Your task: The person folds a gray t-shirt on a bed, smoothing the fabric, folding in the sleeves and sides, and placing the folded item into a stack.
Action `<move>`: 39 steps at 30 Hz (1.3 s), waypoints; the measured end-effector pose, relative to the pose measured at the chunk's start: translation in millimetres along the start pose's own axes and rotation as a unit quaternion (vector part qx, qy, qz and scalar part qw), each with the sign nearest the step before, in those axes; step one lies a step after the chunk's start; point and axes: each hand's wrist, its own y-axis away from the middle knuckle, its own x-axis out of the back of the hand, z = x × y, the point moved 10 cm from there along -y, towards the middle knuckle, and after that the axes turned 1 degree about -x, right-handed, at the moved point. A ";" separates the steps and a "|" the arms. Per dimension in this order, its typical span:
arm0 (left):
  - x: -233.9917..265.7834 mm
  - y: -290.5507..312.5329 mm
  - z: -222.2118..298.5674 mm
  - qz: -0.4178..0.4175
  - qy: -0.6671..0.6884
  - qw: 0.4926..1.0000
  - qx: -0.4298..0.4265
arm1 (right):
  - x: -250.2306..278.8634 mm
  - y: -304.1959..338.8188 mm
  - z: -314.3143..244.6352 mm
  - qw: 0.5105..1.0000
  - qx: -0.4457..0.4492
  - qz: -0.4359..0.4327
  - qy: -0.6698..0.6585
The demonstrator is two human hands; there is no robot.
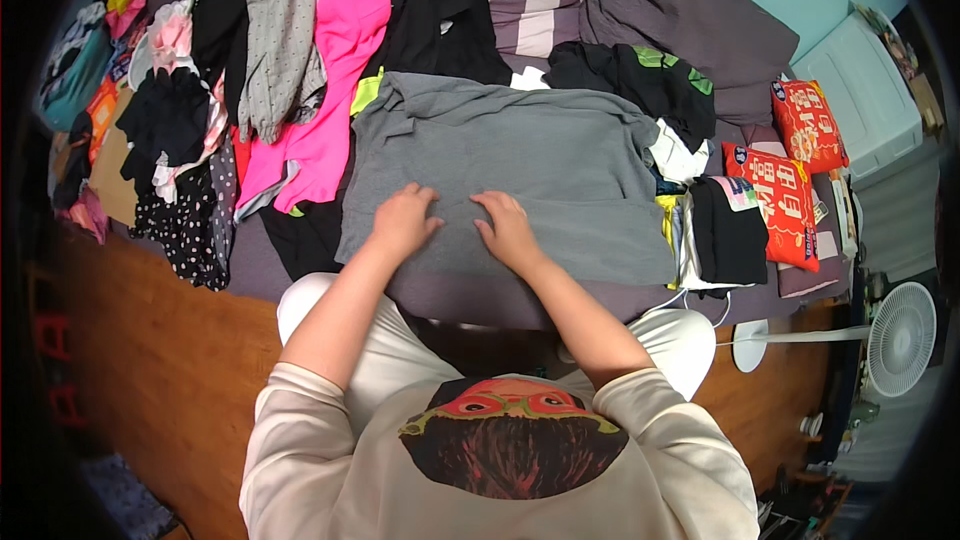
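Note:
A grey cloth garment lies spread out before me on the sofa, its near part folded over in a long strip and its far edge rumpled. My left hand rests on the left half of the fabric, fingers stretched forward and thumb out. Close to its right, my right hand lies on the same cloth with fingers extended and thumb apart. Neither hand grips anything that I can see. To the right of the garment sits a folded black garment on a small stack of clothes.
Left of the grey cloth are a bright pink garment, a dotted grey one and a polka-dot black one. Red printed cushions lie at the right. A white fan stands on the wooden floor.

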 end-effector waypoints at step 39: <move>33.9 -77.1 -138.1 0.108 0.062 0.978 0.170 | -14.1 -89.7 57.4 0.979 -0.196 0.020 0.043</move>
